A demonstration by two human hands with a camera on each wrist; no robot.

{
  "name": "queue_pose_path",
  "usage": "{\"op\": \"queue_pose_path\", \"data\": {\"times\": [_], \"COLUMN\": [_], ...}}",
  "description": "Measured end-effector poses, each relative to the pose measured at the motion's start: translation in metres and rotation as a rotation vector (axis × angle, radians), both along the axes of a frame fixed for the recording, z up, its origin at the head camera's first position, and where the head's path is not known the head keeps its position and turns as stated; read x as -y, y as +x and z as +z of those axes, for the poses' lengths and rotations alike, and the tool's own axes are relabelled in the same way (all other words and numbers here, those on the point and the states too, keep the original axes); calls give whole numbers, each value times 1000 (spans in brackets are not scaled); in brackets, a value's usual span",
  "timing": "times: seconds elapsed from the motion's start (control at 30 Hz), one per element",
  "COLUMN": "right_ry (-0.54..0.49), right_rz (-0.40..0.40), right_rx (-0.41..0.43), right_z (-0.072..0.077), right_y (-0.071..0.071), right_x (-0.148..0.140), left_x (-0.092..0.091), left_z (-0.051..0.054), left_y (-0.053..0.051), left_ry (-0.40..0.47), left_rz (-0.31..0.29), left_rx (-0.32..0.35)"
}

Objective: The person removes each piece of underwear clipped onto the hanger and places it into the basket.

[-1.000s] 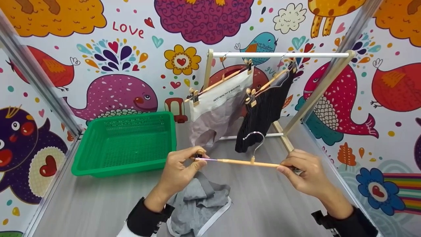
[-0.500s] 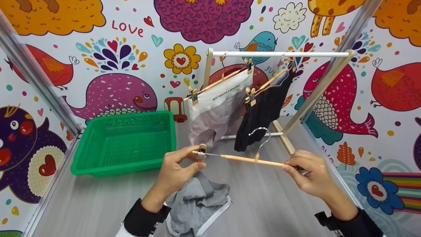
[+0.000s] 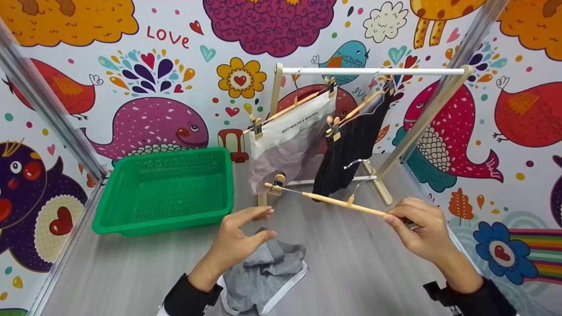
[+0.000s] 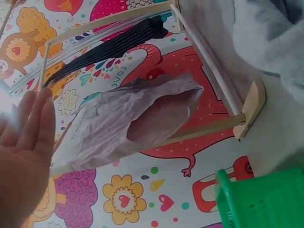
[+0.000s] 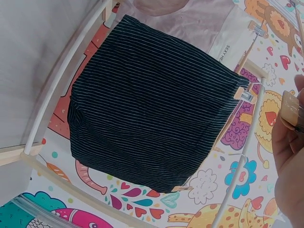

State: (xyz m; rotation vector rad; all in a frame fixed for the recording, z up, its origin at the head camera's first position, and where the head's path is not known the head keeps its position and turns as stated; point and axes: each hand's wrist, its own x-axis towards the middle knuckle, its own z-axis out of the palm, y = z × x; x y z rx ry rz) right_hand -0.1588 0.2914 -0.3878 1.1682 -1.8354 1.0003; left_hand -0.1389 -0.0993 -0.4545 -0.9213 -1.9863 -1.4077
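Note:
My right hand [image 3: 419, 228] pinches the right end of a wooden clip hanger [image 3: 369, 210], which slants up to the left with its metal hook upward. A clip [image 3: 276, 185] sits at its far left end with nothing in it. Below that clip, my left hand [image 3: 237, 241] is apart from the hanger, thumb and fingers spread and holding nothing. Under the left hand a crumpled grey garment with white trim [image 3: 263, 281] lies on the table. In the right wrist view a wooden clip [image 5: 289, 110] shows in the right hand [image 5: 290, 178].
Behind the hands stands a wooden rack with a white rail [image 3: 421, 71]. A white and pale-pink garment [image 3: 285, 149] and a black striped one [image 3: 351, 149] hang there from clip hangers. A green plastic basket [image 3: 162, 226] stands at the left. Patterned walls enclose the table.
My left hand has let go of the hanger's left clip and dropped slightly below it. The hanger's left end has risen, while my right hand keeps its pinch and has shifted slightly right.

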Motion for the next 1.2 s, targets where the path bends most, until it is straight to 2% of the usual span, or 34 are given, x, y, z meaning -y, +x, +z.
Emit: {"op": "queue_pose_path", "data": {"times": [0.1, 0.27, 0.4, 0.63, 0.73, 1.03, 1.2], "right_ry": [-4, -15, -19, -26, -28, -8, -17], "right_rz": [-2, -15, -32, -42, -59, -131, -123], "right_rx": [-2, -7, -6, -17, -13, -1, -15], "right_z": [1, 3, 5, 7, 7, 8, 9], "right_y": [0, 0, 1, 0, -1, 0, -1], "right_x": [-1, -3, -4, -5, -7, -12, -11], "left_x": [2, 6, 10, 13, 13, 12, 12], "left_z": [-9, -24, -35, -54, -61, -78, -89], "left_y": [1, 3, 4, 6, 7, 13, 14], "left_ry": [-45, -152, -291, -546, -606, -788, -846], "left_rz": [26, 115, 177, 249, 259, 257, 254], "left_rx": [-7, 22, 36, 2, 45, 245, 273]}}
